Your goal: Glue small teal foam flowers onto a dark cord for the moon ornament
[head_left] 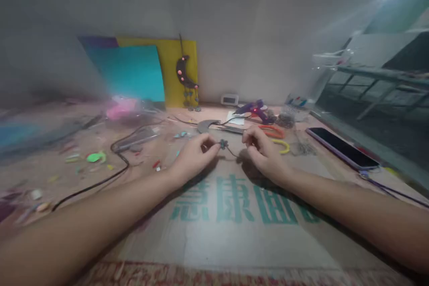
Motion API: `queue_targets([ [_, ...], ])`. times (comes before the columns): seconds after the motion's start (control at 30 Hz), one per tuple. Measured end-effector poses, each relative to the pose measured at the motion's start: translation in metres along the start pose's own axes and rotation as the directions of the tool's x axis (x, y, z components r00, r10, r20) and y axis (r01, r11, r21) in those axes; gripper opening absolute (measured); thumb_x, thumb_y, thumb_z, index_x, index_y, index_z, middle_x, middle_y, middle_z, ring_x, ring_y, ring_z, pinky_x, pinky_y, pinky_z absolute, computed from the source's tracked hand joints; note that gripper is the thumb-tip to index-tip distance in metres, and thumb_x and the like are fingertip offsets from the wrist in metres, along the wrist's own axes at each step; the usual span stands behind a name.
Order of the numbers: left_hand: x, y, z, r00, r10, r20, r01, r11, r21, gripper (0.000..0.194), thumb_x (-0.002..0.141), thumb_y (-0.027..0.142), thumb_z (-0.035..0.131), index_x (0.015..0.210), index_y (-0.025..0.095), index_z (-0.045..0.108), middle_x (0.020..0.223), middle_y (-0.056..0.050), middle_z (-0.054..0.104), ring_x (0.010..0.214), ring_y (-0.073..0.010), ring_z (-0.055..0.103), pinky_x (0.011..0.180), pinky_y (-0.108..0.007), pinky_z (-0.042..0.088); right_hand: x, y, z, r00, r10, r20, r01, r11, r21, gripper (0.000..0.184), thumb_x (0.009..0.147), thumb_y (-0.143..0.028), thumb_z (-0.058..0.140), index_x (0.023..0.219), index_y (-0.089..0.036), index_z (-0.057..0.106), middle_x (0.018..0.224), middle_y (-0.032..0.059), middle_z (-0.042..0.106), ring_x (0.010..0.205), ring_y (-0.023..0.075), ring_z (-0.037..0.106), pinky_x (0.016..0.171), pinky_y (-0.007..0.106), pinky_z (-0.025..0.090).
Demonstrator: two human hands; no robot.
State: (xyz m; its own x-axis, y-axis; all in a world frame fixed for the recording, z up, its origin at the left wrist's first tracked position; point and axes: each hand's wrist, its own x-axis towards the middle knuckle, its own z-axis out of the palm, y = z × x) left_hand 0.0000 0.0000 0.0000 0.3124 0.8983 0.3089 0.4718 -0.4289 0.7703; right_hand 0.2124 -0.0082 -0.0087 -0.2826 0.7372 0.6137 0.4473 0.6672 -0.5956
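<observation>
My left hand (194, 157) is closed in a pinch over the cardboard sheet (234, 232), its fingertips on a small dark star-shaped piece (223, 144). A thin dark cord (232, 153) runs from that piece to my right hand (263, 152), whose fingers are curled and pinching the cord's other end. Both forearms rest low across the sheet with green printed characters. A grey crescent cut-out (205, 125) lies just beyond the hands.
A phone (342, 147) lies at the right. A purple glue gun (253, 109), orange scissors (273, 131) and a yellow ring (283, 145) sit behind the hands. A black cable (110, 174) and coloured scraps (95, 157) spread left. Teal and yellow sheets (134, 71) with a hanging moon ornament (184, 73) lean on the wall.
</observation>
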Motion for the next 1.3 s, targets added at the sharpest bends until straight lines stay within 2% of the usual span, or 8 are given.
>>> queue_targets([
  [0.27,0.0,0.002,0.0,1.0,-0.013,-0.01,0.013,1.0,0.006,0.012,0.085,0.024,0.056,0.076,0.017,0.059,0.076,-0.001,0.066,0.071,-0.0148,0.059,0.065,-0.024,0.044,0.003,-0.002,-0.001,0.997,-0.07,0.014,0.07,0.998,0.002,0.025,0.074,0.002,0.035,0.077,-0.022,0.041,0.079,0.0018,0.043,0.077,0.0188,0.043,0.07,0.033,0.035],
  [0.43,0.0,0.002,0.0,1.0,0.012,-0.016,-0.012,1.0,0.01,0.012,0.085,0.024,0.056,0.077,0.017,0.061,0.076,0.0,0.066,0.072,-0.0145,0.059,0.066,-0.024,0.045,0.003,0.001,0.002,0.996,-0.093,0.002,0.093,0.996,-0.015,0.028,0.078,0.003,0.037,0.085,-0.021,0.048,0.087,0.0034,0.048,0.082,0.0187,0.047,0.072,0.032,0.037],
  [0.57,-0.001,0.006,-0.002,1.0,-0.008,-0.019,0.008,0.999,0.031,0.012,0.084,0.023,0.056,0.075,0.017,0.061,0.075,0.0,0.067,0.071,-0.0144,0.06,0.065,-0.024,0.045,0.002,0.002,0.003,0.998,-0.057,0.009,0.057,0.998,-0.003,0.029,0.081,0.002,0.039,0.092,-0.021,0.052,0.092,0.0043,0.053,0.085,0.0184,0.05,0.071,0.031,0.039],
  [0.8,-0.001,0.007,-0.003,1.0,-0.018,-0.012,0.019,0.998,0.068,0.011,0.084,0.023,0.057,0.076,0.017,0.061,0.076,0.0,0.068,0.071,-0.0143,0.06,0.067,-0.023,0.046,0.003,0.003,0.003,0.998,-0.07,0.009,0.07,0.995,-0.074,0.032,0.082,0.002,0.039,0.098,-0.021,0.054,0.1,0.006,0.053,0.094,0.0194,0.052,0.079,0.034,0.042],
  [0.97,-0.001,0.004,-0.002,1.0,-0.003,-0.009,0.004,0.999,0.045,0.012,0.085,0.025,0.056,0.076,0.017,0.061,0.076,0.0,0.067,0.072,-0.0151,0.06,0.067,-0.024,0.046,0.002,0.005,0.003,1.0,-0.009,0.009,0.009,0.998,-0.061,0.03,0.082,0.0,0.041,0.098,-0.022,0.055,0.098,0.0045,0.052,0.089,0.0178,0.056,0.076,0.033,0.046],
  [1.03,-0.002,0.005,-0.002,1.0,-0.005,-0.004,0.005,0.999,0.045,0.012,0.084,0.026,0.056,0.076,0.017,0.06,0.076,-0.001,0.067,0.073,-0.0154,0.06,0.067,-0.025,0.045,0.001,0.004,0.004,1.0,0.024,0.008,-0.024,1.0,-0.003,0.027,0.084,-0.003,0.043,0.098,-0.021,0.056,0.099,0.004,0.051,0.084,0.016,0.058,0.072,0.032,0.048],
  [1.17,-0.002,0.006,-0.003,1.0,0.002,0.004,-0.002,0.999,0.05,0.014,0.085,0.027,0.056,0.077,0.017,0.061,0.077,-0.001,0.067,0.072,-0.0151,0.059,0.066,-0.024,0.045,0.002,-0.004,0.005,0.981,0.192,-0.015,-0.188,0.972,0.14,0.013,0.089,-0.017,0.05,0.098,-0.02,0.058,0.098,0.0039,0.057,0.067,0.0126,0.061,0.055,0.027,0.048],
  [1.3,-0.002,0.004,-0.003,0.999,0.047,-0.001,-0.047,0.997,0.063,0.015,0.086,0.028,0.055,0.078,0.017,0.061,0.078,-0.001,0.067,0.073,-0.0153,0.059,0.066,-0.025,0.045,0.004,-0.011,0.003,0.968,0.251,0.007,-0.251,0.968,0.031,0.022,0.091,-0.032,0.054,0.104,-0.018,0.066,0.095,0.0059,0.067,0.077,0.0167,0.065,0.064,0.028,0.051],
])
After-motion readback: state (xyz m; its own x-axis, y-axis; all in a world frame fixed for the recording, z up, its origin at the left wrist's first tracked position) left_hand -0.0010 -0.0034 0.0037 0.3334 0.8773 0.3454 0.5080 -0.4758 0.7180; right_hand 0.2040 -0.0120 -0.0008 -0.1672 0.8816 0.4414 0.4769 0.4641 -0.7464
